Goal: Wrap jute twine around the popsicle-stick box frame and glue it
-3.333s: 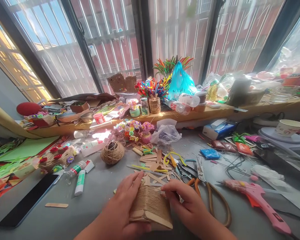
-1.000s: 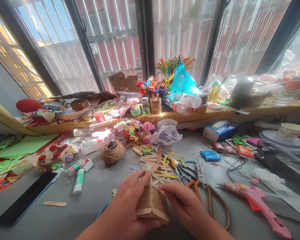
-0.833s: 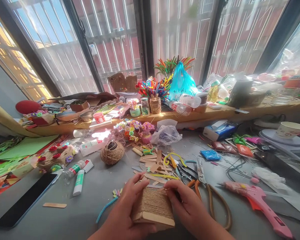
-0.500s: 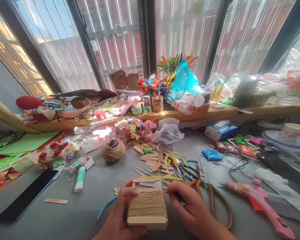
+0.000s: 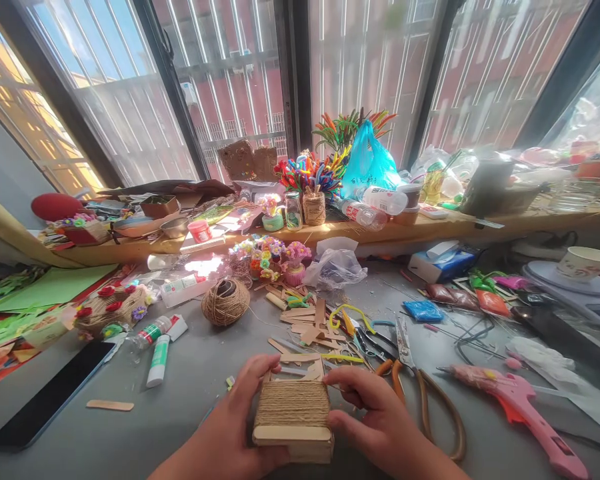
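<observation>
A small box of wooden craft sticks wrapped with twine point(image 5: 294, 403) is held low in the middle of the view, its stick-edged bottom side facing me. My left hand point(image 5: 243, 420) grips its left side, fingers at the upper corner and under the lower edge. On the opposite side, my right hand point(image 5: 373, 413) touches the box with forefinger at the upper right corner and thumb at the right edge. The inside of the box is mostly hidden. Beyond it lie cut wooden stick pieces point(image 5: 307, 323) and a ball of twine point(image 5: 225, 302).
Scissors with brown handles point(image 5: 440, 413) and a pink hot glue gun point(image 5: 525, 397) lie to the right. On the left are a phone point(image 5: 53, 393), a glue stick point(image 5: 159, 361) and a loose craft stick point(image 5: 110, 405). A cluttered ledge point(image 5: 290, 235) runs below the windows.
My right hand has come in from beside the box, its thumb now against the right side. My left hand has shifted its hold, its fingers moving up along the corner.
</observation>
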Demonstrator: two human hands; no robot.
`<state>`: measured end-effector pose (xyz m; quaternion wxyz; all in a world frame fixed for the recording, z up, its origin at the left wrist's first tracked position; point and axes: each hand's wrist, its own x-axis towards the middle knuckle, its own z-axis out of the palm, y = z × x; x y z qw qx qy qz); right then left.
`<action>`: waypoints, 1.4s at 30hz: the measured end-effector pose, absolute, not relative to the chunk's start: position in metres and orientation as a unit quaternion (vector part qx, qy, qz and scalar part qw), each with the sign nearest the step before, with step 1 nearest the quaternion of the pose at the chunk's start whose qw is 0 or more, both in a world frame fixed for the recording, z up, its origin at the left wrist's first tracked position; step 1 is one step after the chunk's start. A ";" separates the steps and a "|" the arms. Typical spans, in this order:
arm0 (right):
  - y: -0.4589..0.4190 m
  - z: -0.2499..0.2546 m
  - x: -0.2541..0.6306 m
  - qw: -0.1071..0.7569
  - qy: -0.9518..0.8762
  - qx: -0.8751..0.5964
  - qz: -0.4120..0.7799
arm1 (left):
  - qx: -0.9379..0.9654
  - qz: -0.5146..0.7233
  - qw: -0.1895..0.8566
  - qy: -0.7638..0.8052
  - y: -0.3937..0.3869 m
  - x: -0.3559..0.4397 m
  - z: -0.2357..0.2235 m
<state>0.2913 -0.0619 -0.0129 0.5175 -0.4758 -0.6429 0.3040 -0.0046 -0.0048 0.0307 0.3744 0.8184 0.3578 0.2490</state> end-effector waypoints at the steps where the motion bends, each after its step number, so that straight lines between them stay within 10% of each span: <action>1: -0.063 -0.016 0.291 0.520 -0.639 -0.472 0.315 | 0.823 0.254 0.367 0.352 -0.004 -0.004 0.032; 20: -0.058 -0.018 0.291 0.526 -0.639 -0.461 0.319 | 0.906 0.105 0.230 0.340 -0.006 0.063 0.115; 36: -0.054 0.011 0.292 0.556 -0.691 -0.401 0.228 | 0.731 0.287 0.526 0.325 -0.014 -0.005 -0.009; 42: -0.063 0.009 0.290 0.530 -0.707 -0.414 0.217 | 0.741 0.263 0.493 0.373 -0.013 -0.022 -0.026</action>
